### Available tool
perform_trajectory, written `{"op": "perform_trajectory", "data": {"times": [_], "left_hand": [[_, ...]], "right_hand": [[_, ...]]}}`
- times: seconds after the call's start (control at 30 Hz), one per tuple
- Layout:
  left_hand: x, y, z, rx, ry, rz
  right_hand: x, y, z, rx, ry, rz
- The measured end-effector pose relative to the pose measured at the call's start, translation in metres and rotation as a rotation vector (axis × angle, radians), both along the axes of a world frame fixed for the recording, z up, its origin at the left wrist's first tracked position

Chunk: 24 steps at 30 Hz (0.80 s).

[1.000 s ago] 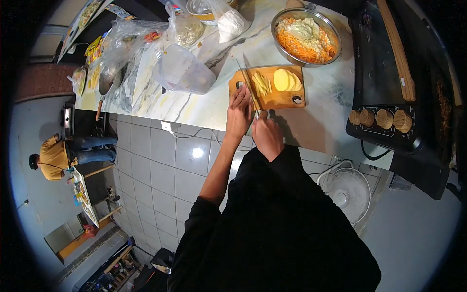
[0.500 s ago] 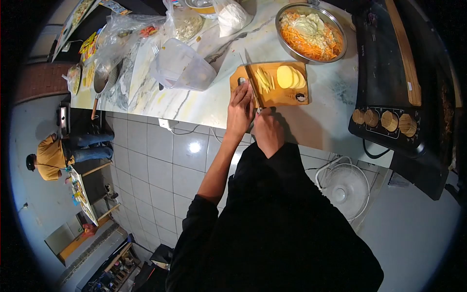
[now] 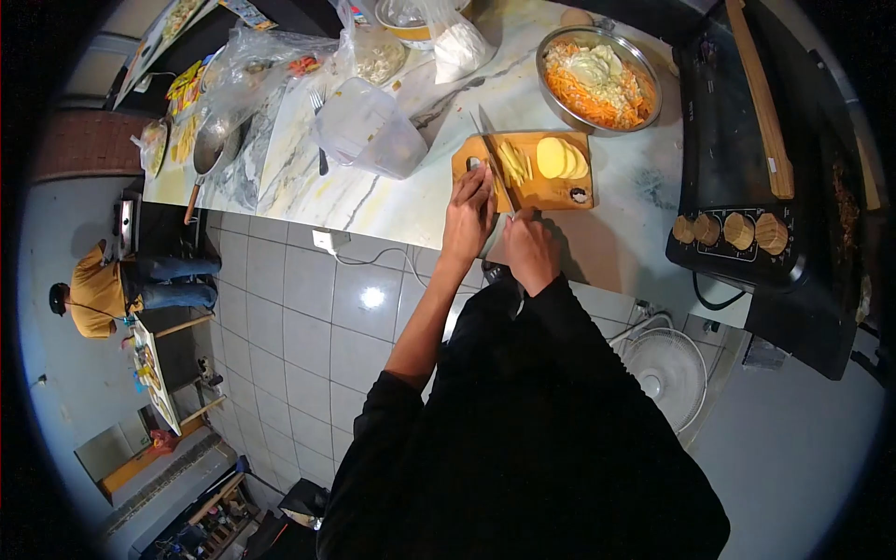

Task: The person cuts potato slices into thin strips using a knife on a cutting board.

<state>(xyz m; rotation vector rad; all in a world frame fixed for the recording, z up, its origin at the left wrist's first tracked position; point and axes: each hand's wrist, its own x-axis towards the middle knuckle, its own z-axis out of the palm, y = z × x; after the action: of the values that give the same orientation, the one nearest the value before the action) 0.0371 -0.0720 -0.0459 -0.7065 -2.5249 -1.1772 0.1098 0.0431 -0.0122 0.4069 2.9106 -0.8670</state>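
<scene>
My right hand (image 3: 532, 250) is closed round the handle of a kitchen knife (image 3: 496, 161), whose blade points away across the left part of a wooden cutting board (image 3: 551, 196). Close beside the blade, my left hand (image 3: 469, 215) rests on the board's left end with its fingers bent and together. Whatever lies under those fingertips is hidden. Right of the blade is a small pile of thin yellow strips (image 3: 515, 162). Farther right, round yellow slices (image 3: 554, 159), which look like potato, overlap in a stack.
Behind the board stands a metal bowl (image 3: 543, 93) of shredded orange and pale vegetables. A clear plastic container (image 3: 373, 135), a fork (image 3: 318, 101) and plastic bags (image 3: 457, 51) are to the left. A black griddle (image 3: 737, 168) flanks the right. A person (image 3: 98, 294) stands far left.
The view has shifted slightly, so the counter items sit a little lower and mostly farther right. Both hands stay at the board with the knife between the left fingers and the strips.
</scene>
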Motion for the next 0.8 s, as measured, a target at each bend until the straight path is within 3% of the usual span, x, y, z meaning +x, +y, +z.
{"op": "perform_trajectory", "data": {"times": [0.4, 0.5, 0.57, 0.7, 0.8], "left_hand": [[-0.002, -0.001, -0.001, 0.059, -0.034, 0.018], [-0.001, 0.003, 0.006, 0.102, -0.086, 0.104], [-0.002, 0.004, 0.016, 0.137, -0.259, 0.161], [-0.008, 0.001, 0.015, 0.099, -0.19, 0.137], [-0.009, 0.001, 0.023, 0.153, -0.288, 0.119]], "right_hand": [[0.004, 0.025, 0.022, -0.142, 0.124, 0.028], [0.007, 0.034, 0.016, -0.183, 0.172, 0.039], [0.008, 0.035, 0.014, -0.216, 0.19, 0.042], [0.01, 0.031, 0.012, -0.273, 0.201, 0.033], [0.015, 0.022, 0.016, -0.253, 0.152, 0.012]]}}
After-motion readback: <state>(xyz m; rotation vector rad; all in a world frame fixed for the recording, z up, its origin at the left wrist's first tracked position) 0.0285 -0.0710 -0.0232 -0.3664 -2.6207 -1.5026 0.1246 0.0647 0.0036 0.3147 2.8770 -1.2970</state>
